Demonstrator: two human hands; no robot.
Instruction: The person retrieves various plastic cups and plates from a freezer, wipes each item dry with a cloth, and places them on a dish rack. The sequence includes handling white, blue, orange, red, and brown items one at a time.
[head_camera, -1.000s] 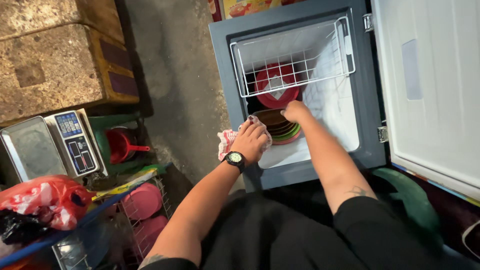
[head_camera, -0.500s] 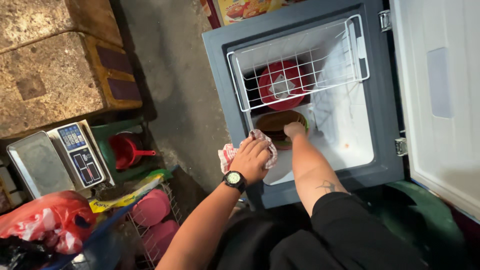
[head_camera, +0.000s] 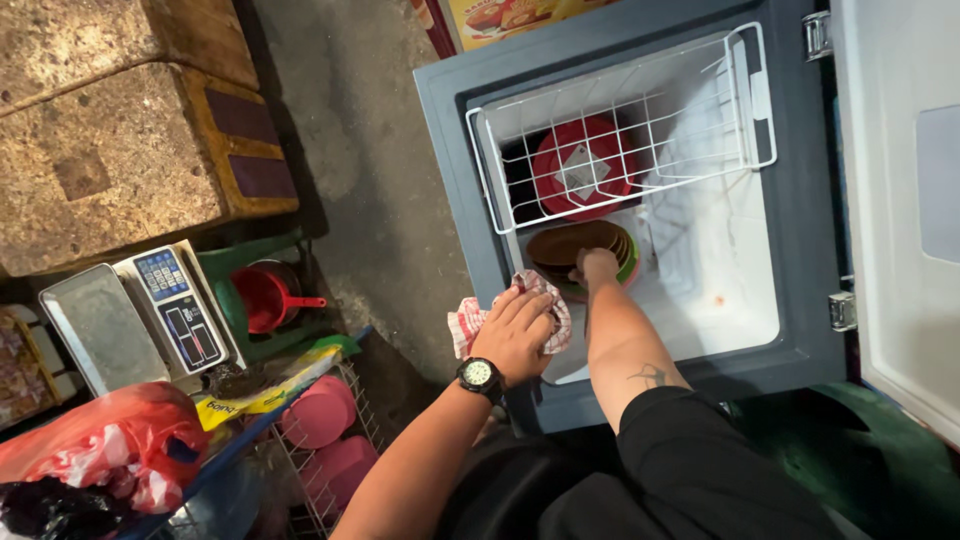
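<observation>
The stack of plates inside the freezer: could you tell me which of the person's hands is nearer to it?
Right. The right hand reaches into the freezer and rests on the stack of plates; the left hand stays on the freezer's front rim, pressing a red-and-white cloth.

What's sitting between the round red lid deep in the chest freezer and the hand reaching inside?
In the head view, a stack of round plates, brown on top, lies between the red lid and the right hand, which touches its near edge.
</observation>
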